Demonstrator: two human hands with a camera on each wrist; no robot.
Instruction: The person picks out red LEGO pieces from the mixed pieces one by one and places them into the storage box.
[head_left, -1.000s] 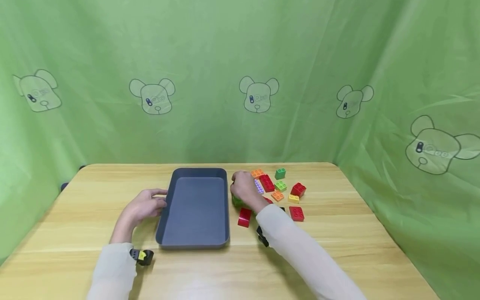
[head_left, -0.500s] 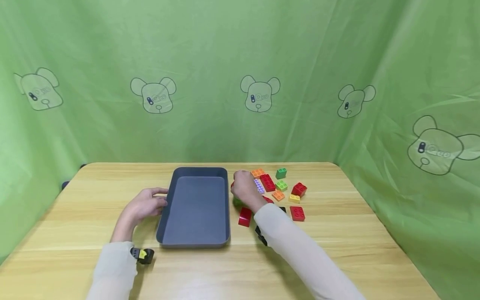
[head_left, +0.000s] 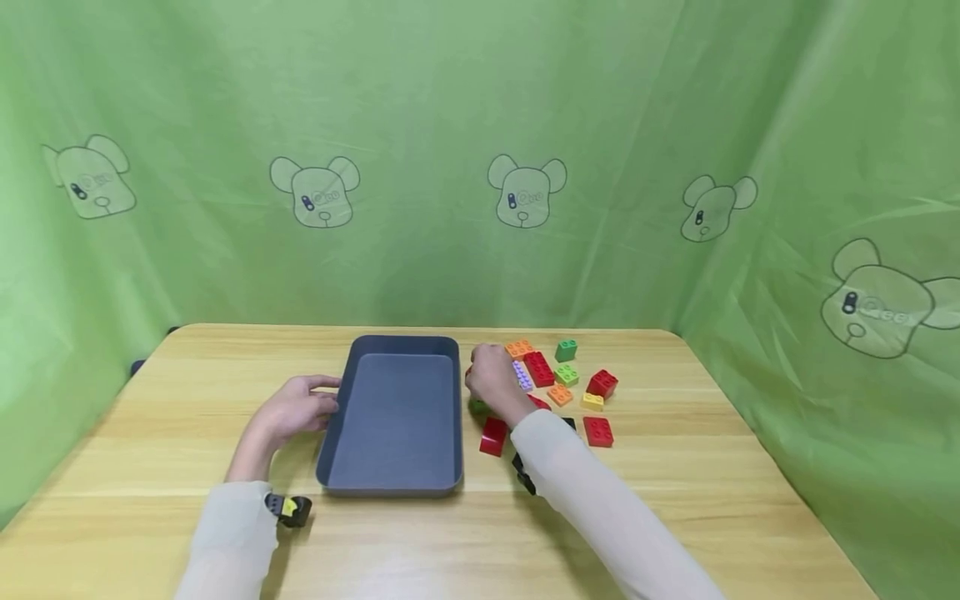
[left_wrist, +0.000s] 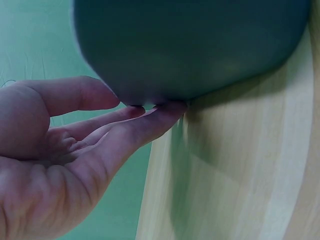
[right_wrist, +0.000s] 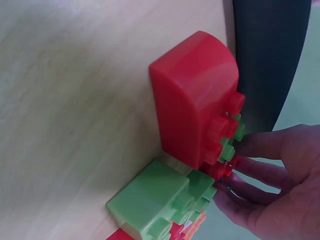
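Head view: a blue-grey tray [head_left: 397, 425] lies lengthwise, near to far, on the table [head_left: 150, 450], between the person's two grips. Left grip [head_left: 294, 408] is unclosed; its relaxed fingers touch the tray's left wall from outside, presumably to steady it against sliding.

Right grip [head_left: 495, 379] is down among bricks just right of the tray. Right wrist view places its fingertips at a small studded red piece [right_wrist: 215, 170]; whether this is pinched or only touched cannot be told. A curved red brick [right_wrist: 192, 100] partly covers that spot, with a green brick [right_wrist: 150, 195] just beside it.

Farther right lie a long red brick [head_left: 538, 368], a lilac brick [head_left: 522, 377], a yellow brick [head_left: 592, 402] and others, loose and mostly studs up. Their position appears chosen to suit the right grip, leaving the left to the tray
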